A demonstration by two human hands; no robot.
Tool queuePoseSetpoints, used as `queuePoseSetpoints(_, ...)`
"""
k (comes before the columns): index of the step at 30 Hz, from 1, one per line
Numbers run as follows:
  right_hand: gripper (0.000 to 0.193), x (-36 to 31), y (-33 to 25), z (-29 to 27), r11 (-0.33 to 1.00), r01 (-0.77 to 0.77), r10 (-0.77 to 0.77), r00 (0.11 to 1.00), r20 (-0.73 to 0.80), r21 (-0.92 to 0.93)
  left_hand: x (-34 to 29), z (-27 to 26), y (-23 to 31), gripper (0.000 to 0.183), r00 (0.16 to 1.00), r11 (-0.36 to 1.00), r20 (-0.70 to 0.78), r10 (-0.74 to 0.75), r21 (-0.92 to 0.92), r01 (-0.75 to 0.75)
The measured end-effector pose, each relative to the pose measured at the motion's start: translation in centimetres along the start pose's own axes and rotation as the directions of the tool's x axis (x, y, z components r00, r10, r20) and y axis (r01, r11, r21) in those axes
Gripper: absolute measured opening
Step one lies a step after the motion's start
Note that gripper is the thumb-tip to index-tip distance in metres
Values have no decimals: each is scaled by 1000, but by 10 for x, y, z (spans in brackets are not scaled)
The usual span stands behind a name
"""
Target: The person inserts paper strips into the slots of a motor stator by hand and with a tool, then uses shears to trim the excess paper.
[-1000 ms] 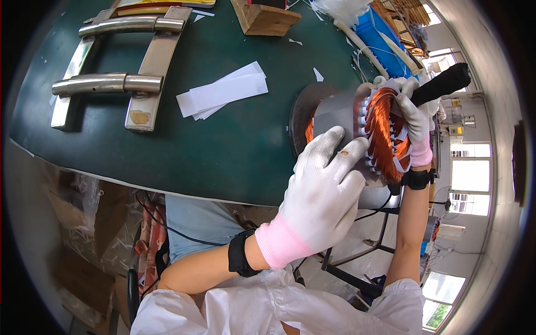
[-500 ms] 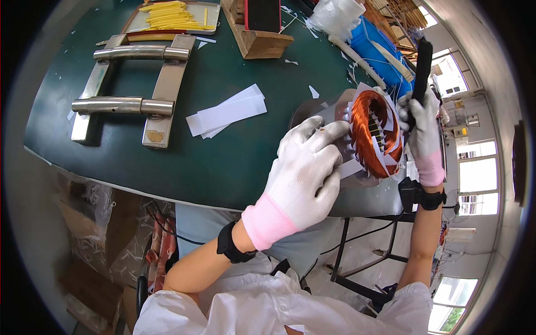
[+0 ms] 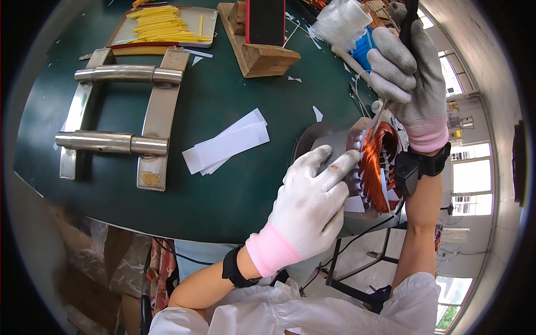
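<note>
A motor stator [image 3: 371, 167] with orange-red copper windings and white insulation paper lies on its side at the table's right front. My left hand [image 3: 312, 198], in a white glove with a pink cuff, rests against its left side; the fingers are stretched out, the index fingertip at the rim by the winding. Raised above the stator, my gloved right hand [image 3: 410, 78] is closed round a tool with a black handle [image 3: 409, 22]. A thin metal tip [image 3: 381, 118] points down from this hand to the top of the copper winding. Its exact kind cannot be told.
White paper strips [image 3: 228, 142] lie mid-table. A metal frame with two crossbars [image 3: 111, 139] stands left, before a tray of yellow sticks [image 3: 162, 25]. A wooden stand [image 3: 268, 62] holds a red-edged phone [image 3: 264, 22]. Plastic wrap [image 3: 340, 22] and a blue bin [image 3: 364, 50] are back right.
My right hand has swung in from the right, over the top of the stator, bringing the black-handled tool's tip to the winding. My left hand stays against the stator. The whole view has shifted slightly.
</note>
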State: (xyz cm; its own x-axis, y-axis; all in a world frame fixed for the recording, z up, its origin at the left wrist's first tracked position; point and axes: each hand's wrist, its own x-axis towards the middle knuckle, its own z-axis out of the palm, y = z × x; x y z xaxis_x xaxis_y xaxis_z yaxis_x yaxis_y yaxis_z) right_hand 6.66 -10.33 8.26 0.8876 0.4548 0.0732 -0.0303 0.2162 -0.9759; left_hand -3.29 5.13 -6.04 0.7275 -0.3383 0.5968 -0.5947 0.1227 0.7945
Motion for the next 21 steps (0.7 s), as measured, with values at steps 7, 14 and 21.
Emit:
queuePoseSetpoints(7,37,-4,7,-2,987,-111,114,993,-13,120,0,1,2,10,999,999,28,-25,-21,25)
queuePoseSetpoints(14,32,0,19,-6,928,-353,369,918,-149,123,0,1,3,7,998,999,41,-38,-24,39)
queuePoseSetpoints(21,25,-19,18,-6,956,-144,130,989,74,257,-2,1,3,9,999,998,4,-50,-29,50)
